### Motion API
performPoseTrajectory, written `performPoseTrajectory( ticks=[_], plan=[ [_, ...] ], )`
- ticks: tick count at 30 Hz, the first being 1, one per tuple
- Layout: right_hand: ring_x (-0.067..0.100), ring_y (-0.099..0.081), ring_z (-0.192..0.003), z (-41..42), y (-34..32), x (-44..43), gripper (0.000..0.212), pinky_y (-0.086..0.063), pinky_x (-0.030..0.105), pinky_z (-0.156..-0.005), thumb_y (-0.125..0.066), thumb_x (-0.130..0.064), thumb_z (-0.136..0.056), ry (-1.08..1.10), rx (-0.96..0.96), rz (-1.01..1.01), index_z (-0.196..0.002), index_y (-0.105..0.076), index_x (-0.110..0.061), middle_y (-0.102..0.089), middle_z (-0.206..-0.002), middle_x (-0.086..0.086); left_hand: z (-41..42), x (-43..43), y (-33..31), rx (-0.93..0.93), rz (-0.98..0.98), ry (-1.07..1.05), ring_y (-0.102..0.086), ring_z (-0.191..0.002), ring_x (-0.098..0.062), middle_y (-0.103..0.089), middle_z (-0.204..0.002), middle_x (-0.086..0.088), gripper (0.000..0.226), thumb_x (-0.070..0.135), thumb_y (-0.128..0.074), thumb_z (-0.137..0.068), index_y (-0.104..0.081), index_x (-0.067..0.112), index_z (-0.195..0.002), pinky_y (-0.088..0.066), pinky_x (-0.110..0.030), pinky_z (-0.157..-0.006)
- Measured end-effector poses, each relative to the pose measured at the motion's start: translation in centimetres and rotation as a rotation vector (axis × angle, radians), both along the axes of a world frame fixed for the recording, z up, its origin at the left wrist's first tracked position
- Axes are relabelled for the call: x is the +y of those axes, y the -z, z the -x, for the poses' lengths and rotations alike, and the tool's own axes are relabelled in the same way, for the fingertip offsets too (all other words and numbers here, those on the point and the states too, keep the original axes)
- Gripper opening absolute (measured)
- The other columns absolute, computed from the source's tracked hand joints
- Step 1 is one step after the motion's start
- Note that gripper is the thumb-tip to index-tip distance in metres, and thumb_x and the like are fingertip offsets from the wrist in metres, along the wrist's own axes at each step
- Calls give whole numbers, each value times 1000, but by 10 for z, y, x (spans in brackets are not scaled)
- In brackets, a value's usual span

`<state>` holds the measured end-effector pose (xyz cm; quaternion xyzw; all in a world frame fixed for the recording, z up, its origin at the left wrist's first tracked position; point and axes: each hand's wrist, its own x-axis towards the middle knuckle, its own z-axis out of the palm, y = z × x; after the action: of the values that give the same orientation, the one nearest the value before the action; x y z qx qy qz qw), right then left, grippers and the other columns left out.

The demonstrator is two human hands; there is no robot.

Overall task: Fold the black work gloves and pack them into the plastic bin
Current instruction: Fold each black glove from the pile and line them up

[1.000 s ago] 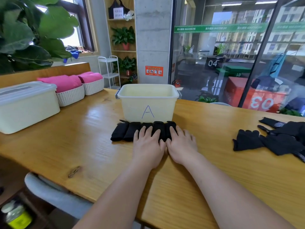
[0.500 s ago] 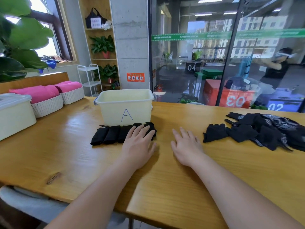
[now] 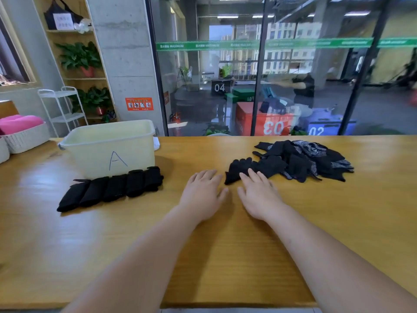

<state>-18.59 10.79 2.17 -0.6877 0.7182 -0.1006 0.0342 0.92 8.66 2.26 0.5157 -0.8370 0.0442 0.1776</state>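
Five folded black gloves [image 3: 110, 191] are sitting in a row on the wooden table [image 3: 225, 256], pressed right up against the front of the pale plastic bin [image 3: 108, 147], not inside it. The loose gloves [image 3: 302, 160] are lying in a messy pile well off to the right.

Both hands are resting palm-down between the row and the pile, forearms stretching straight out over the table. The left hand [image 3: 203, 193] is lying flat with its fingers relaxed and spread, holding nothing. The right hand [image 3: 259, 195] is flat too, with its fingertips [image 3: 244, 178] reaching the edge of the nearest loose glove [image 3: 237, 168]. They're touching it at most, not gripping it.

Nothing is blocking the path between the hands and either batch of gloves.

Over at the far left, a white woven basket [image 3: 26, 138] is holding rolled pink towels [image 3: 21, 123]. Behind the table, a glass wall [image 3: 282, 86] is showing another room.

The bin is wearing a hand-drawn "A" on its front. Through the glass a dark box [image 3: 220, 87] is showing "04", and an orange one [image 3: 268, 127] is showing what looks like "03".
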Motion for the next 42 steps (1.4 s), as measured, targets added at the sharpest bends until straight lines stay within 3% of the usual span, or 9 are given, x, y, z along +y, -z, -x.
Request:
performPoseTrajectory(
  ticks=[13, 19, 24, 26, 29, 31, 34, 40, 42],
  plan=[
    [23, 0, -164, 40, 22, -11, 64, -7, 53, -132, -18, -57, -110, 79, -20, -14, -169, -19, -33, -3, -179, -3, 50, -28, 21, 30, -234, 13, -12, -164, -26, -24, -176, -2, 64, 63, -32, -109, -30, 34, -166, -13, -49, -133],
    [18, 1, -164, 32, 23, -16, 59, -8, 50, -132, -24, -52, -111, -54, -4, 74, -168, -17, -38, -8, -177, -11, 50, -31, 27, 112, -145, 21, -29, -155, -20, -44, -163, 10, 56, 54, -41, -108, -47, 30, -159, -20, -44, -130],
    [14, -11, -162, 33, 23, -20, 53, -11, 47, -132, -32, -44, -111, -112, -54, 61, -164, -33, -39, -24, -173, -16, 42, -31, 24, 257, -117, 40, -39, -144, -19, -58, -149, 11, 46, 34, -51, -106, -57, 28, -151, -31, -41, -124],
    [12, -26, -157, 35, 20, -18, 46, -18, 43, -131, -39, -39, -109, -116, -83, 120, -155, -47, -38, -40, -164, -16, 40, -31, 22, 300, -121, 38, -40, -144, -19, -61, -147, 9, 47, 26, -51, -105, -56, 27, -152, -32, -41, -123],
    [9, -51, -132, 32, 15, -14, 27, -37, 38, -118, -45, -42, -107, -108, -135, 223, -126, -64, -37, -62, -132, -20, 37, -30, 20, 366, -186, 39, -40, -142, -17, -64, -143, 9, 53, 14, -49, -102, -53, 27, -154, -32, -39, -123],
    [7, -53, -118, 30, 13, -11, 29, -45, 36, -107, -46, -59, -103, -79, -157, 246, -113, -65, -39, -63, -116, -23, 35, -29, 21, 403, -217, 53, -42, -138, -13, -67, -138, 15, 56, 11, -48, -101, -50, 29, -154, -34, -40, -122],
    [5, -49, -110, 27, 14, -10, 41, -49, 33, -96, -56, -77, -90, -31, -154, 262, -107, -66, -41, -59, -109, -23, 32, -28, 20, 471, -240, 52, -47, -132, -11, -70, -130, 20, 55, 12, -49, -102, -50, 31, -153, -39, -40, -118],
    [8, -52, -112, 27, 15, -10, 5, -51, 34, -90, -71, -46, -92, -17, -268, 294, -91, -72, -41, -65, -104, -24, 27, -24, 13, 568, -218, -12, -50, -118, -7, -69, -118, 23, 51, 13, -53, -99, -55, 32, -147, -47, -33, -104],
    [7, -51, -110, 31, 15, -10, 8, -47, 29, -85, -71, -39, -94, -10, -302, 317, -86, -72, -40, -66, -98, -24, 26, -24, 13, 576, -201, -30, -49, -116, -5, -69, -116, 24, 49, 13, -54, -100, -57, 33, -144, -45, -26, -99]
  ],
)
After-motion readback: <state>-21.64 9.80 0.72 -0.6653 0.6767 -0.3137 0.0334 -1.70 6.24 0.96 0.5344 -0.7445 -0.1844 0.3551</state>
